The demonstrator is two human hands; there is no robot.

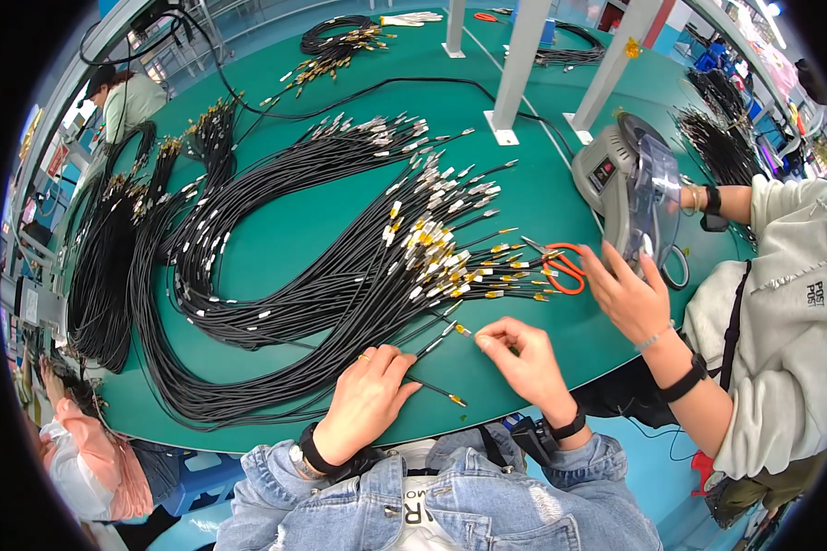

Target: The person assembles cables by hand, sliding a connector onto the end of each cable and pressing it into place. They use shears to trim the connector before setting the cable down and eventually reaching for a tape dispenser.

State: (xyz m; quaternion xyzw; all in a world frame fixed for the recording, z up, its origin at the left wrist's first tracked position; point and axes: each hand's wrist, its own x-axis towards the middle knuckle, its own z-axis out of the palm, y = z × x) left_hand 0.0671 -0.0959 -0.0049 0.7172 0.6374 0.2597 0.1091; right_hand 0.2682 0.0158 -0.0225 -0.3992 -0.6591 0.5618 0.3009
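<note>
A thick bundle of black cables curves across the green table in front of me, its labelled ends with brass-coloured connectors fanning out to the right. My left hand rests on the table at the near side of the bundle, its fingers closed over a black cable whose gold-tipped end pokes out to the right. Another cable end with a white sleeve and yellow tip lies just beyond those fingers. Close to that tip, my right hand has thumb and forefinger pinched together; whatever is between them is too small to tell.
Orange-handled scissors lie right of the connectors. A co-worker's hand is raised beside them, the other at a grey machine with a clear cover. White metal posts rise from the table. More cable bundles hang left.
</note>
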